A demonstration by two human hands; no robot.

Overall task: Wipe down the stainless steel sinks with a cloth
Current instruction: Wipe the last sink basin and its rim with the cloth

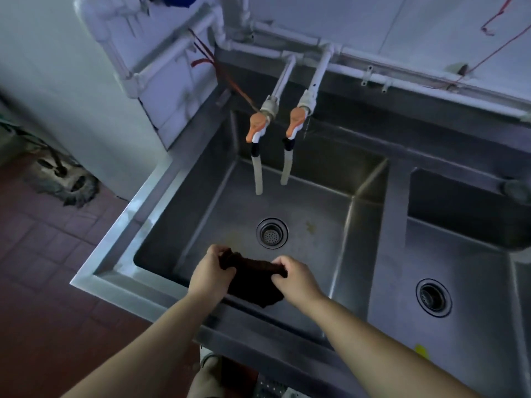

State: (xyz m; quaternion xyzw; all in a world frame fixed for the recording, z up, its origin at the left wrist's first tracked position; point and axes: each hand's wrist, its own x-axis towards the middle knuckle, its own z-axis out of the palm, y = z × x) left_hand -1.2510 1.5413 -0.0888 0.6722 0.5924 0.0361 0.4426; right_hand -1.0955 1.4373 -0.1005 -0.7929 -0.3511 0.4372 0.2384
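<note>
Cloth (253, 280) hangs over the near edge of the left sink (321, 214), bunched, its long axis running left to right between our hands. Left hand (211, 272) and right hand (294, 278) each pinch an end. We judge wiping not yet begun; both sinks, including the right sink (465, 271), remain.

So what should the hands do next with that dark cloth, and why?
Probably lower the cloth onto the floor of the left sink and start rubbing. The left hand and right hand both grip it above the basin, and yellowish marks show beside the drain.
</note>
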